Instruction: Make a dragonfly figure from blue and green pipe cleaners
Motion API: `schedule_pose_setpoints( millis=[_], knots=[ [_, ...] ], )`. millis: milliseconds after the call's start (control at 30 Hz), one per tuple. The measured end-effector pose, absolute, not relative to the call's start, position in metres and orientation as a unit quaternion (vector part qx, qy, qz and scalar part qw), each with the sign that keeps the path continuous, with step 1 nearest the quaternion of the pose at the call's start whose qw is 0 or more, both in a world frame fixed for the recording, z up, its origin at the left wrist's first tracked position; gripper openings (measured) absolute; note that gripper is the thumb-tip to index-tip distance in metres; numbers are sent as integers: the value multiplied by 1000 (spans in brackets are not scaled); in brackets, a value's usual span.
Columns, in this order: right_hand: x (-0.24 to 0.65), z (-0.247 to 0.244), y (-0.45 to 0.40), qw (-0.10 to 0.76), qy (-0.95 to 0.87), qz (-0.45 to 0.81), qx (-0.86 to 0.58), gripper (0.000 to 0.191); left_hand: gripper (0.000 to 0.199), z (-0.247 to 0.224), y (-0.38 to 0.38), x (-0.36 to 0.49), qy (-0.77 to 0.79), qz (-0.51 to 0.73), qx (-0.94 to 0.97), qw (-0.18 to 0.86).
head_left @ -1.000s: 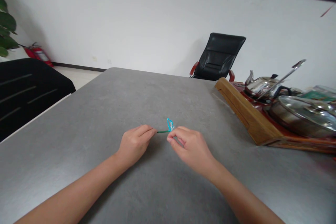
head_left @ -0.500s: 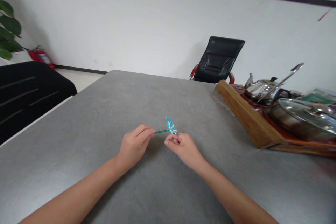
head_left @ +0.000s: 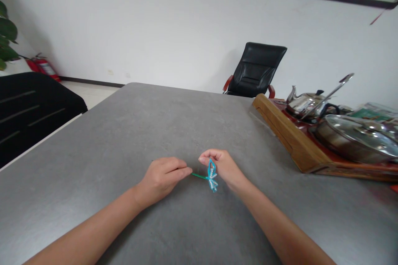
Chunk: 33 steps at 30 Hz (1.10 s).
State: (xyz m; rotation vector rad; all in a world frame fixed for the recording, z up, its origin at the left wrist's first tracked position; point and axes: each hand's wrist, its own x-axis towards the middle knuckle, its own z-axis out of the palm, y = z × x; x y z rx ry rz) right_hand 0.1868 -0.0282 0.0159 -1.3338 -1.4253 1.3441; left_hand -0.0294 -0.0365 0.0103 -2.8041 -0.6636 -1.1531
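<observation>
A small dragonfly figure of turquoise wire loops threaded with pale, pearly beads, on a thin green stem, seems to hang just above the grey table top, between the two hands and nearer the right one. It looks very light and likely to swing or turn at the slightest pull. The wire is probably springy rather than stiff, the beads small and smooth, and the loops easily bent out of shape if squeezed. The stem looks the safest place to take hold, since a pinch there would leave the beaded wings free. The right hand is half closed, its fingers curled and meeting the figure's top loop, apparently pinching it, though part of the grip is hidden. The left hand lies low with its fingers almost straight and together, their tips at the stem's far end; I cannot tell whether they grip it or only touch it. Beyond the right hand, a long wooden tray carries a steel kettle and a glass-lidded steel pot. Ahead of both hands, a black leather office chair stands against the white wall.
</observation>
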Motion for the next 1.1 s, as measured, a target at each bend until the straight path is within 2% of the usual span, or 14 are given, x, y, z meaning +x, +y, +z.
schedule_pose_setpoints(
  millis=[300, 567, 733, 933, 1100],
  knots=[
    [197, 30, -27, 389, -572, 511, -511, 20, 20, 7, -36, -29, -207, -313, -925, 59],
    [196, 56, -40, 362, -667, 386, -524, 20, 23, 6, -35, -30, -244, -275, -926, 88],
    [186, 69, -58, 341, -718, 316, -518, 17, 22, 6, -33, -31, -284, -323, -899, 81],
    [177, 69, -67, 304, -764, 256, -508, 13, 20, 3, -32, -31, -366, -372, -853, 17],
    [173, 51, -62, 281, -744, 312, -520, 13, 15, 3, -32, -31, -393, -402, -825, -59]
  ],
)
